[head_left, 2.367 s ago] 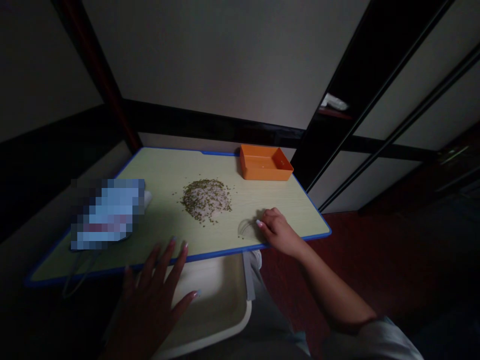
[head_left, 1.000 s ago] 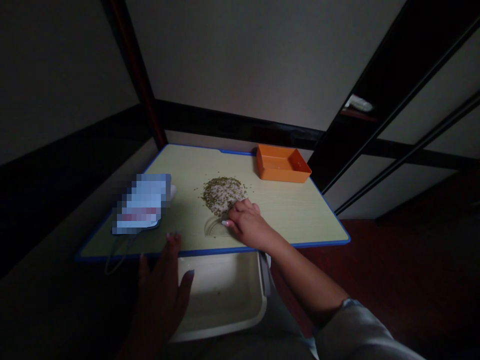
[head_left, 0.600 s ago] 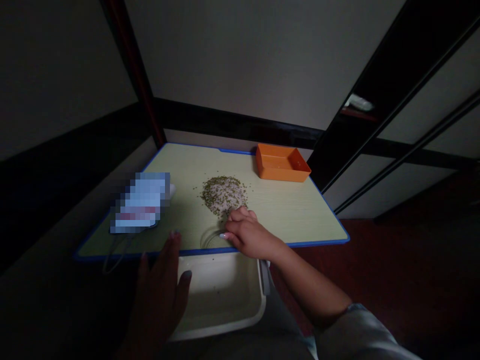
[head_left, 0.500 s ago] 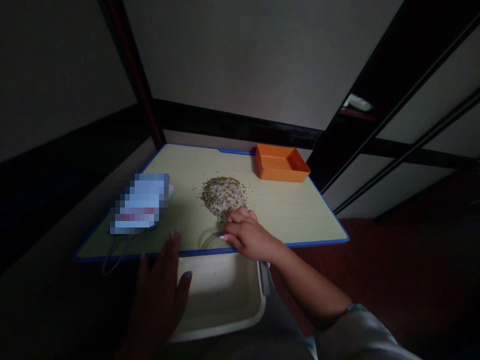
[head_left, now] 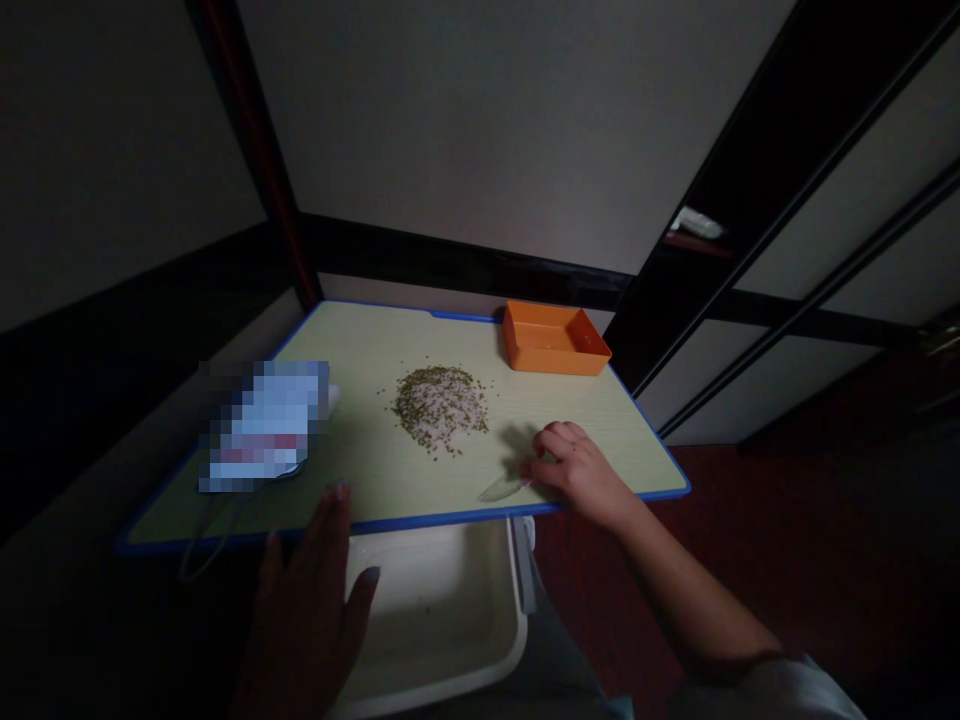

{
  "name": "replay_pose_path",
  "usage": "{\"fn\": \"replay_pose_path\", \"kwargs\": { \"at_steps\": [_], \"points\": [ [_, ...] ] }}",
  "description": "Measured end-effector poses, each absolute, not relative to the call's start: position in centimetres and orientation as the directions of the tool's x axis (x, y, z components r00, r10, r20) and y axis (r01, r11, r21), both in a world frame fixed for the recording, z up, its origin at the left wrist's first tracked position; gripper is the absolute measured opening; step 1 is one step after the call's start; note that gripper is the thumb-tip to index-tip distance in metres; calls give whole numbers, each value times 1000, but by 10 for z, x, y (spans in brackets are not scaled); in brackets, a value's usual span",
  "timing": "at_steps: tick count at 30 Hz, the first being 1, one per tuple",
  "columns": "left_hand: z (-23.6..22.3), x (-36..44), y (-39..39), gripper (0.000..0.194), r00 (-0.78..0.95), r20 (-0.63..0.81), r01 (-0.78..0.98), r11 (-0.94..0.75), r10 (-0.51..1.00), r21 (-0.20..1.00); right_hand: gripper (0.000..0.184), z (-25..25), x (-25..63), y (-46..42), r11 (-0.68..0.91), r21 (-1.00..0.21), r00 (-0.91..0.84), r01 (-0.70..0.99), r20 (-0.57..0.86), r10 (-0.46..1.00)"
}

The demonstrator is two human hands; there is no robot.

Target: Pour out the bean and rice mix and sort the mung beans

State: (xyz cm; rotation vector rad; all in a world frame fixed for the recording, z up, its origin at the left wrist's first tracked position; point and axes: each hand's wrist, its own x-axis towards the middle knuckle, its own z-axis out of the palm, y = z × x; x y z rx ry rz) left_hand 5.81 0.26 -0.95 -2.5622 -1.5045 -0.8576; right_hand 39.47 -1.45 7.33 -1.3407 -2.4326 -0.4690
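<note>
My right hand (head_left: 574, 470) is closed on a clear half-round protractor (head_left: 501, 488), which tilts over the front right part of the tabletop. Most of the protractor's far end is hidden by my fingers. To the left of that hand lies a mixed heap of white rice and small green beans (head_left: 441, 405), with grains scattered round it and a few strays on its near side. My left hand (head_left: 315, 590) is in shadow by the table's front edge, fingers stretched out and holding nothing. Below the edge is a white basin (head_left: 439, 580) with tiny dark specks on its bottom.
The pale tabletop (head_left: 360, 340) has a blue rim. An orange open box (head_left: 559, 358) stands at its back right corner with a few bits inside. A blurred blue-and-white object (head_left: 262, 420) lies at the left, a cord loop hanging off the edge. Cabinet panels rise behind.
My right hand brought the protractor left to the heap's near side, then drew it to the front edge. Specks dropped into the basin. Now hand and protractor are back at the right, lifted.
</note>
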Motion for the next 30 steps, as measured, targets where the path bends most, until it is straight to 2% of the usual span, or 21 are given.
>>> {"fn": "replay_pose_path", "kwargs": {
  "at_steps": [2,3,5,7,9,11,13,14,16,18,21,23,25,27,30],
  "points": [
    [-8,58,2,64,383,479,820,-529,790,216,15,72,391,-7,511,107,-498,853,464,733],
    [-8,58,2,64,387,479,821,-531,788,209,18,71,388,-3,521,53,-478,852,485,732],
    [-8,57,2,64,393,483,824,-533,782,193,23,70,383,3,527,-142,-393,838,515,762],
    [-10,56,3,65,399,493,823,-539,773,178,23,69,379,8,465,-404,-238,788,496,835],
    [-12,55,4,66,403,509,822,-545,761,163,39,69,377,10,373,-608,-83,700,451,889],
    [-14,55,6,67,406,525,821,-551,748,152,43,68,377,13,343,-718,14,605,441,898],
    [-15,55,7,67,409,535,818,-557,739,143,33,67,377,15,375,-788,35,489,447,894],
    [-15,55,8,67,413,543,815,-563,731,137,32,68,377,16,396,-820,17,412,442,897],
    [-16,55,8,66,427,559,806,-579,711,120,43,68,378,17,417,-869,-42,266,421,906],
    [-16,55,8,66,436,577,800,-591,691,103,50,69,380,16,395,-893,-51,215,393,918],
    [-16,55,7,64,451,583,794,-602,676,85,20,70,390,14,333,-893,99,303,377,921],
    [-15,54,7,64,462,581,788,-611,670,78,16,73,399,14,351,-854,217,384,453,865],
    [-15,54,7,65,463,584,786,-614,667,77,19,76,409,16,398,-786,314,473,572,758],
    [-16,54,8,66,454,578,793,-603,678,85,30,80,414,18,430,-761,385,486,628,676],
    [-20,53,9,68,440,553,808,-581,707,100,45,79,412,24,396,-869,479,298,495,725]
  ]
}}
